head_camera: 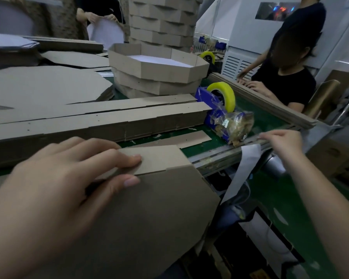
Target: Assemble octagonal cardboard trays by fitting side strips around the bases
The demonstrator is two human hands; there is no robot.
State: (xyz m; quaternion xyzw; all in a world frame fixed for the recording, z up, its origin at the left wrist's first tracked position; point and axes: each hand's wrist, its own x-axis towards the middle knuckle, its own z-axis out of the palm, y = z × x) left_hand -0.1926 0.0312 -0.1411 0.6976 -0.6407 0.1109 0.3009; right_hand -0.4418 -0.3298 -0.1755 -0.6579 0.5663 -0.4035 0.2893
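An octagonal brown cardboard base lies bottom up at the table's near edge, with a side strip folded along its far side. My left hand holds that strip against the base, fingers on the strip and thumb on the base. My right hand is at the table's right edge, fingers pinching a strip of clear tape that hangs down. A blue tape dispenser with a yellow roll stands just beyond it.
A long stack of flat side strips lies across the table. Behind it stand finished trays and flat bases. A person in black sits at the far right, and another works at the back left.
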